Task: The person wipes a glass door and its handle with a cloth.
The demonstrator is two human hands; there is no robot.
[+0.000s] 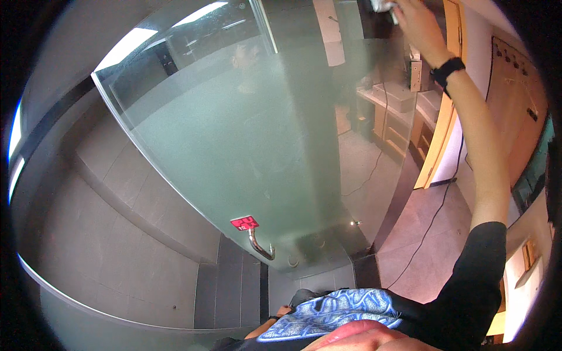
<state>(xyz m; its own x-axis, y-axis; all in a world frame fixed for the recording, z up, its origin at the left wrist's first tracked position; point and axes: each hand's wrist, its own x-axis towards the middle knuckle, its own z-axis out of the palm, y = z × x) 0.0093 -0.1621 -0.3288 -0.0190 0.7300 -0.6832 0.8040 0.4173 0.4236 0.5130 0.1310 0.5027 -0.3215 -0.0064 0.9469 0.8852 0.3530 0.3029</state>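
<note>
My right hand (412, 19) is raised at the top right, its fingers closed on a white cloth or tissue (383, 5) held against the upper part of a glass panel; a black band is on the wrist. My left hand (284, 311) is low beside my body, partly hidden by the blue patterned front of my clothing (347, 307); whether it holds anything cannot be told. Before me stands a frosted glass door (237, 131) with a curved metal handle (259, 245) and a red card (245, 223) bearing writing just above it.
A dark cable (428, 232) runs over the tiled floor (404, 263) at the right. Beyond it are a yellow door frame (443, 145) and a brown panel with hooks (513, 87). Grey walls (114, 228) lie at the left, with a glass edge (109, 316) at the lower left.
</note>
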